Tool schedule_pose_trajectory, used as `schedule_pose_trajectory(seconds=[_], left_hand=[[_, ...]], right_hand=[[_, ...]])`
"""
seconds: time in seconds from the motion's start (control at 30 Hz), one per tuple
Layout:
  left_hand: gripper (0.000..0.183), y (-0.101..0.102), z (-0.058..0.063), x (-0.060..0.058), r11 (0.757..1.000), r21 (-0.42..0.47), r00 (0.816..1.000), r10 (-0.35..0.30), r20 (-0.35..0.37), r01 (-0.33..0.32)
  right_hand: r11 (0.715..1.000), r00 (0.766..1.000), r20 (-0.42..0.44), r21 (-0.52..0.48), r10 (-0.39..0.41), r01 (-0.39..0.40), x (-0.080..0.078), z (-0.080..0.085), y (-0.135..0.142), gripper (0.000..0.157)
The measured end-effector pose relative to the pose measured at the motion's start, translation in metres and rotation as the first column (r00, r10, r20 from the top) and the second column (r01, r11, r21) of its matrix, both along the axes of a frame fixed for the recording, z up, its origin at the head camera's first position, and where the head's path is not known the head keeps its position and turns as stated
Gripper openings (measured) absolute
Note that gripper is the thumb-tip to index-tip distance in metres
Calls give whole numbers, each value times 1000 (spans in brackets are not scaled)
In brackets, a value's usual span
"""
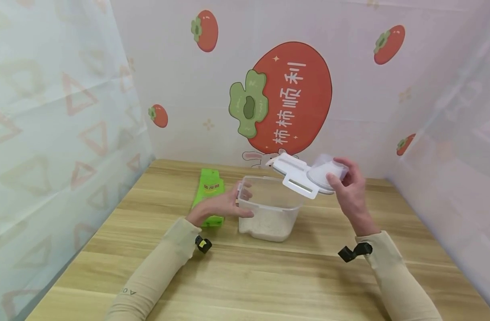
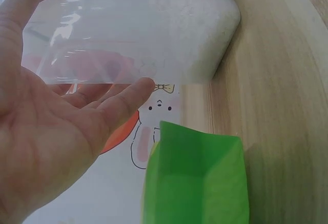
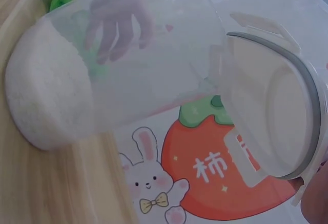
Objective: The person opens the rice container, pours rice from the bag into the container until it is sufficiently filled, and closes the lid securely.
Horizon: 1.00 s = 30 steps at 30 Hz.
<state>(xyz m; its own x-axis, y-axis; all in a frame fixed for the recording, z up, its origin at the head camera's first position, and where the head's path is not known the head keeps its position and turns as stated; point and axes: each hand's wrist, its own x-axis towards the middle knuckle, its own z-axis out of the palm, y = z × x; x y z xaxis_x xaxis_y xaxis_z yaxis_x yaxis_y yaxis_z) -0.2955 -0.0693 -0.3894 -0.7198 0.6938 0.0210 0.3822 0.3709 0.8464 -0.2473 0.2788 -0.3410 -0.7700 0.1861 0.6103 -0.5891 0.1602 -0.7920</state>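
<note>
A clear plastic container (image 1: 271, 218) stands on the table with white, rice-like grains (image 3: 48, 85) in its bottom and its top uncovered. My left hand (image 1: 225, 205) holds its left side, thumb on the near wall and fingers spread along the far side; the fingers show through the plastic in the right wrist view. Above the container's right rim, my right hand (image 1: 351, 191) grips a white lid (image 1: 295, 171) with side latches and a grey seal. A translucent cup-like piece (image 1: 324, 171) sits on the lid under my right fingers. The lid is tilted, its underside facing the container.
Just left of the container, a green packet (image 1: 208, 189) lies on the wooden table (image 1: 249, 281), partly behind my left hand. A white backdrop (image 1: 181, 80) printed with persimmons rises behind the table, with cloth walls on both sides.
</note>
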Motion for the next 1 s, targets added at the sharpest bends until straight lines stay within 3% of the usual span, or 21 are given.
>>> schedule_pose_trajectory(seconds=[0.33, 0.67, 1.0], left_hand=[[87, -1, -1, -2, 1000, 6, 1000, 9, 1, -9], [86, 1, 1, -2, 1000, 7, 1000, -13, 10, 13], [87, 1, -1, -2, 999, -31, 1000, -9, -13, 8]], right_hand=[[994, 991, -77, -15, 107, -108, 0, -6, -15, 45], [992, 990, -72, 49, 120, -116, 3, -8, -23, 47], [980, 978, -89, 84, 190, -183, 1, -13, -38, 48]])
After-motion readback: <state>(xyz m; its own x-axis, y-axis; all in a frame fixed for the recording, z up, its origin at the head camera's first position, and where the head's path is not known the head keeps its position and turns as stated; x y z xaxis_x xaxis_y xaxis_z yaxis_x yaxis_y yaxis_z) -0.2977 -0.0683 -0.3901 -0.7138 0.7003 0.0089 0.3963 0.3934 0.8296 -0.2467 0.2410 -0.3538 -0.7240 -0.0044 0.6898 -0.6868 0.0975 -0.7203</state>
